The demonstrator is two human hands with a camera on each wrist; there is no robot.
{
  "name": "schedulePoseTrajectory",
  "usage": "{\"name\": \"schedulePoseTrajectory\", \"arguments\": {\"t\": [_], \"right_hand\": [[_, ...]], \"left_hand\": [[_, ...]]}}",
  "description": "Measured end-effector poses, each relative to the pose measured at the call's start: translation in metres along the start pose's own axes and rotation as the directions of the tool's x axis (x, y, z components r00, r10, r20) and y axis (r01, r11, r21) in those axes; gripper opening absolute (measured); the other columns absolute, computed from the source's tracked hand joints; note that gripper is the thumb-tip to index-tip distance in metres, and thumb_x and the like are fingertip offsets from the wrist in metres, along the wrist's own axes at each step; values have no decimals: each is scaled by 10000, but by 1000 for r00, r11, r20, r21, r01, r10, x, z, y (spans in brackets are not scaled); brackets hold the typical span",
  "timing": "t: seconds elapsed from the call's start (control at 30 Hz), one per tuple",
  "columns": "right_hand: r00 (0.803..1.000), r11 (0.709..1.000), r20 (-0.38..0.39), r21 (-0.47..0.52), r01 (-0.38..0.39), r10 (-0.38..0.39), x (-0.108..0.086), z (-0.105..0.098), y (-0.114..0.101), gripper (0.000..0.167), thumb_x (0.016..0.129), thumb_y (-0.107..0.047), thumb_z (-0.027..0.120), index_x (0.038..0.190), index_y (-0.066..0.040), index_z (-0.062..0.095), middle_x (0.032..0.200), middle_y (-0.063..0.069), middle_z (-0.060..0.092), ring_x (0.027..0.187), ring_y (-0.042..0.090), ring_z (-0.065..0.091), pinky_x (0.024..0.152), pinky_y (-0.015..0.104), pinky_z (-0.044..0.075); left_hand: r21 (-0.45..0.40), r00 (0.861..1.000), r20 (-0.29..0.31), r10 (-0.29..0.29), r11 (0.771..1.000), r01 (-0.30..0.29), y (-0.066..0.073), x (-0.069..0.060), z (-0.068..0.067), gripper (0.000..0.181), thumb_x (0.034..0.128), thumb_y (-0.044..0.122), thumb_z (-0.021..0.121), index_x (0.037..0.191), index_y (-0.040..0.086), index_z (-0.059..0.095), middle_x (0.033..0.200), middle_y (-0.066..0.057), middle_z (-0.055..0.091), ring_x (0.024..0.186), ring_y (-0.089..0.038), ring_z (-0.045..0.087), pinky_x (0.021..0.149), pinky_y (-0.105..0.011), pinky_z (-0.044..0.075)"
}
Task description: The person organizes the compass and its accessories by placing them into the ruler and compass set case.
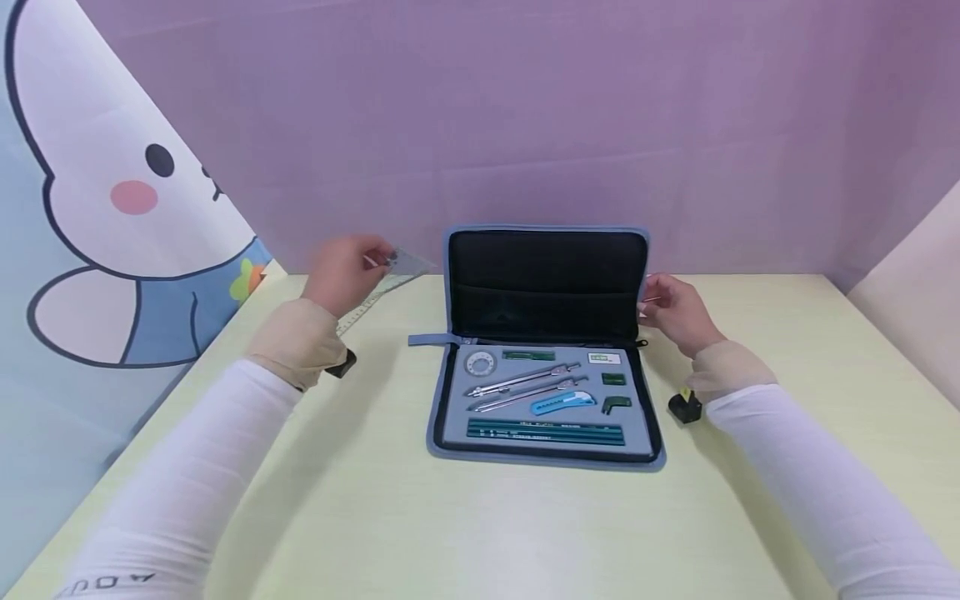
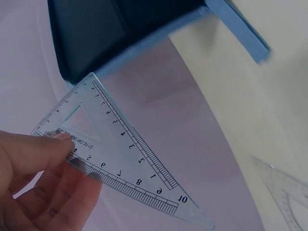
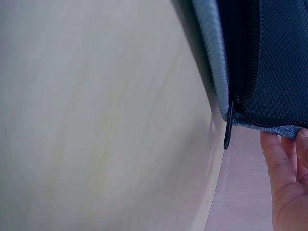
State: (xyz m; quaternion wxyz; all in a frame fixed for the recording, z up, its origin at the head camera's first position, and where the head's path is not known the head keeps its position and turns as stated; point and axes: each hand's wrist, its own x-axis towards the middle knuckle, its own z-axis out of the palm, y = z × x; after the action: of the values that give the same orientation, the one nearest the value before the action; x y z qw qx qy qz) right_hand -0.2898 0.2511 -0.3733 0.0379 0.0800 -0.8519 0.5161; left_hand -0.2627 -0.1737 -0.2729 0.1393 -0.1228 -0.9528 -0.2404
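Note:
My left hand (image 1: 347, 271) pinches a clear triangular set square (image 2: 115, 144) by one edge, between thumb and fingers. The set square is held up left of an open zip case (image 1: 549, 460), and its numbers read mirrored in the left wrist view. At the right side of the case's raised lid (image 1: 547, 258), my right hand (image 1: 678, 312) grips the edge; in the right wrist view the thumb and fingers (image 3: 278, 166) hold the lid's blue border. Lower down lies a second clear piece with markings (image 2: 288, 192), partly cut off in the left wrist view.
Set in the case's grey tray (image 1: 457, 425) are green pencils (image 1: 545, 432), a blue utility knife (image 1: 562, 403), metal compasses (image 1: 525, 379), a round white protractor-like disc (image 1: 480, 363) and small green pieces. A blue strap (image 1: 429, 339) sticks out left. A purple backdrop (image 1: 525, 125) stands behind.

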Motion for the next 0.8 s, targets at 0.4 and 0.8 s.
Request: {"name": "schedulePoseTrajectory", "arguments": {"t": [0.4, 0.8], "right_hand": [[1000, 1000, 6, -12, -19, 19, -2, -1, -2, 218, 903, 117, 477, 1111, 72, 432, 1060, 185, 510, 833, 64, 539, 740, 209, 545], [1000, 1000, 11, 24, 2, -2, -1, 2, -3, 211, 884, 130, 502, 1079, 86, 436, 986, 136, 515, 800, 59, 537, 729, 231, 556]], "left_hand": [[-33, 996, 15, 86, 996, -85, 32, 17, 23, 186, 883, 7, 590, 1055, -4, 662, 1000, -166, 679, 900, -297, 633, 811, -409, 512], [23, 983, 35, 182, 983, -182, 70, 30, 44, 194, 893, 46, 604, 1070, 43, 685, 981, -118, 685, 903, -244, 627, 814, -351, 507]]}}
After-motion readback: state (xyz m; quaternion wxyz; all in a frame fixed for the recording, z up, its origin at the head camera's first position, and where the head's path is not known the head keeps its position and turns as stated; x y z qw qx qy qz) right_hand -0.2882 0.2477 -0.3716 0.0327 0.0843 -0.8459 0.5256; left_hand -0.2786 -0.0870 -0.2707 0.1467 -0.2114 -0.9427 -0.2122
